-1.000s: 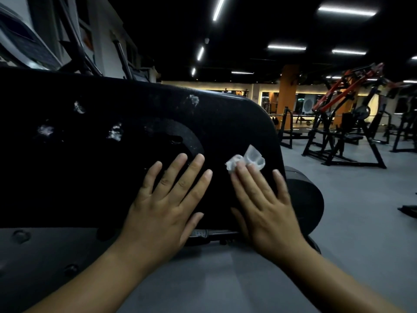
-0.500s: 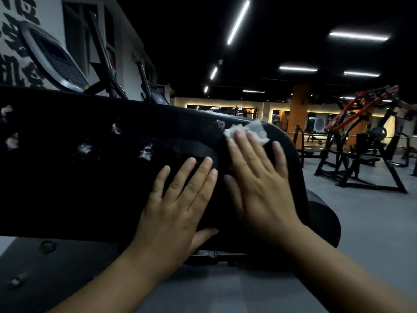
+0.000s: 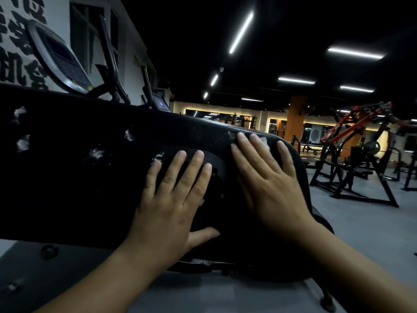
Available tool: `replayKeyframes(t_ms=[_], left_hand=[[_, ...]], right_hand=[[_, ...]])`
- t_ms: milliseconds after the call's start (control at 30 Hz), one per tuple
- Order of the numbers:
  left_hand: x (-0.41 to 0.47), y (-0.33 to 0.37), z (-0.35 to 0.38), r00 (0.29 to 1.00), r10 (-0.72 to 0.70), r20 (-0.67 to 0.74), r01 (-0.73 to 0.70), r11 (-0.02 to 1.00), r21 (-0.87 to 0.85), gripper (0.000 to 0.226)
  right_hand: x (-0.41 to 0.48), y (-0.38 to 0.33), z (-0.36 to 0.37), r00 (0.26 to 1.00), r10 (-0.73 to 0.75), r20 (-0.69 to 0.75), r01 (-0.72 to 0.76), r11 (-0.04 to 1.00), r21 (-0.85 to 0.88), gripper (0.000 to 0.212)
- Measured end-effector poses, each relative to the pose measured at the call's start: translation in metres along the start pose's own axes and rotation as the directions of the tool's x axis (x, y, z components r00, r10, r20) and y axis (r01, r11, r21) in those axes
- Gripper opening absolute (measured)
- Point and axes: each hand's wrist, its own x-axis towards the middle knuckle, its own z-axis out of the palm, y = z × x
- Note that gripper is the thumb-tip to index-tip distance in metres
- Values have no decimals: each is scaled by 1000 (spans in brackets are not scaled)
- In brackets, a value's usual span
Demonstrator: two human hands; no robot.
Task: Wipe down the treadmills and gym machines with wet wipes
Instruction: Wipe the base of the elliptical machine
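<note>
Dim gym hall under a black ceiling, with seven light strips (image 3: 241, 32) that can be counted, a grey floor (image 3: 361, 233) and one orange pillar (image 3: 297, 118) at the far side.

Two bare hands lie flat on one black machine cover (image 3: 79, 195). The right hand (image 3: 268, 179) has its four fingers straight and spread, pressing one wet wipe (image 3: 265, 142) against the cover close to its rounded upper right edge. The wipe is almost wholly hidden under the palm, and only a small white sliver shows between two fingers. The left hand (image 3: 173, 199) rests just beside it, lower on the cover, fingers straight and thumb out, holding nothing.

Six whitish smudges (image 3: 97, 153) dot the cover, five to the left of the hands and one by the right hand's fingertips.

Behind the cover's top edge rise two consoles: a large one (image 3: 61, 57) at the left before a white wall with black lettering, and a smaller screen (image 3: 160, 101) further back. Well apart on the right stands a red and black weight machine (image 3: 356, 143).
</note>
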Motion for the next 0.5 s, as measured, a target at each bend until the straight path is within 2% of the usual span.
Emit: replayKeyframes(t_ms=[233, 333, 400, 500], left_hand=[[-1, -6, 1, 1000, 21, -20, -21, 1000, -3, 104], [0, -7, 3, 999, 32, -27, -32, 999, -5, 103], [1, -7, 5, 999, 30, -30, -30, 999, -10, 104], [0, -4, 4, 999, 25, -39, -25, 1000, -9, 103]], right_hand=[[7, 17, 1, 992, 103, -79, -105, 994, -26, 63], [-5, 11, 4, 986, 120, -117, -116, 992, 42, 66], [-15, 3, 8, 991, 78, -104, -72, 995, 66, 62], [-23, 4, 10, 999, -6, -34, 5, 1000, -19, 55]])
